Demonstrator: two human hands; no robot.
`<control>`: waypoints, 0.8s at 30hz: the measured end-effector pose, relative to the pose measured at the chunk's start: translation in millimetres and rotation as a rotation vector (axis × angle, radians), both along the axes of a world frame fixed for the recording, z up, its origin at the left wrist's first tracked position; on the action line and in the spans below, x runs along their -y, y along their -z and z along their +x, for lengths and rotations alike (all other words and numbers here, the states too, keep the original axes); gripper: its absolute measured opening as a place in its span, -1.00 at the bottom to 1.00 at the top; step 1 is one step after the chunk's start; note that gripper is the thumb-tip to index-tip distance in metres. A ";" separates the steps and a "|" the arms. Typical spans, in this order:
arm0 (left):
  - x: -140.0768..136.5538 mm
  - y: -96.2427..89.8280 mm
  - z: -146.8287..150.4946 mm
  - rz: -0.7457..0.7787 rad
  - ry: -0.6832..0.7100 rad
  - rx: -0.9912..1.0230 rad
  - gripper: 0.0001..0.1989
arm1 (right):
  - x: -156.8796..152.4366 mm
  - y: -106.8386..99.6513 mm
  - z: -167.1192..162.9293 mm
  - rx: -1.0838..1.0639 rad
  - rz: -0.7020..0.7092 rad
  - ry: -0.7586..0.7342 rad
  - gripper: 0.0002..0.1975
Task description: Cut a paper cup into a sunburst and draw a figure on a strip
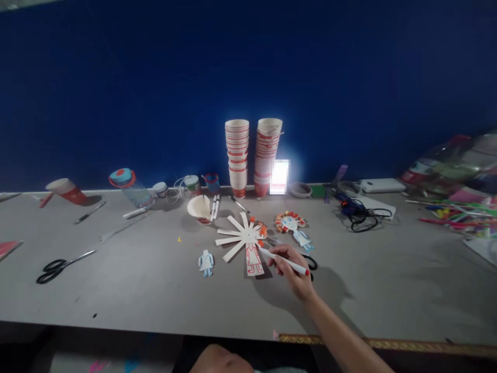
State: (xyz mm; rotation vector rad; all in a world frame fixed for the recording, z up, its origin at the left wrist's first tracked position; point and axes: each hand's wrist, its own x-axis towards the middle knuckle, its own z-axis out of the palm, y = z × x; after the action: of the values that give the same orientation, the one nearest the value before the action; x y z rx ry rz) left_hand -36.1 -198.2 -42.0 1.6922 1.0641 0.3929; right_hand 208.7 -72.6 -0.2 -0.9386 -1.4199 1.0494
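My right hand [291, 269] is closed around a white marker [285, 260] with a red end. The marker's tip points at a cut paper cup [246, 235] lying spread out in strips, several of them plain white and some orange on the right. One strip carries a figure drawn in red outline [254, 260], just below the tip. To the left lies a small paper body cutout [206, 263] edged in blue. A paper doll [293, 228] with an orange and yellow fringe lies to the right. Dark-handled scissors [309, 261] are partly hidden behind my right hand. My left hand is out of view.
Two tall stacks of paper cups [238, 155] stand against the blue wall. Another pair of scissors [58, 267] lies at the left. A cut cup [199, 209], a bottle [132, 187], a black cable [359, 211] and coloured sticks [454, 212] lie around. The table's front edge is near.
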 end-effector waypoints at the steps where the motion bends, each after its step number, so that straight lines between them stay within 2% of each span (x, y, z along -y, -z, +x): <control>1: -12.5 -17.7 -0.1 0.004 -0.045 0.048 -0.76 | 0.3 -1.7 -1.2 -0.036 -0.008 0.013 -0.78; 2: -29.3 -34.8 2.1 -0.003 -0.141 0.129 -0.79 | 1.0 -4.0 -2.9 -0.072 -0.010 0.028 -0.79; 3: -49.9 -50.4 6.4 -0.136 -0.354 0.383 -0.85 | 2.1 -7.1 -5.1 -0.103 -0.005 0.047 -0.81; 4: -73.1 -63.6 12.4 -0.286 -0.495 0.659 -0.89 | 3.6 -10.9 -7.6 -0.120 0.009 0.054 -0.83; 5: -97.2 -73.9 19.6 -0.400 -0.589 0.889 -0.85 | 5.5 -15.4 -10.5 -0.115 0.031 0.039 -0.85; 7: -140.1 -85.4 35.6 -0.408 -0.633 0.996 -0.82 | 9.6 -25.7 -16.7 -0.052 0.088 -0.003 -0.89; 9: -166.9 -87.0 49.7 -0.406 -0.657 1.052 -0.82 | 12.0 -35.3 -22.5 0.052 0.163 -0.040 -0.91; 11: -175.7 -83.3 58.1 -0.411 -0.646 1.075 -0.74 | 10.7 -41.3 -26.3 0.151 0.253 -0.041 -0.91; 13: -173.6 -78.5 59.4 -0.422 -0.611 1.070 -0.68 | 5.4 -41.6 -27.4 0.140 0.258 -0.002 -0.91; 17: -166.3 -72.0 50.2 -0.383 -0.471 0.984 -0.59 | -9.5 -27.5 -27.9 -0.068 0.101 -0.009 -0.85; 21: -166.5 -67.4 43.2 -0.152 -0.191 0.894 -0.35 | -16.6 -10.5 -31.9 -0.233 -0.071 -0.101 -0.79; 24: -164.9 -66.9 41.2 -0.070 -0.114 0.838 -0.30 | -15.0 -7.9 -33.3 -0.266 -0.129 -0.131 -0.76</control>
State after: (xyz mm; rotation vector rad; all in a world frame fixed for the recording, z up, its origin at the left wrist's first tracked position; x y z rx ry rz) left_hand 5.1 -33.3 24.9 1.2041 0.5328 1.0154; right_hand 175.4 -57.6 7.6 -0.7716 -1.2155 1.3253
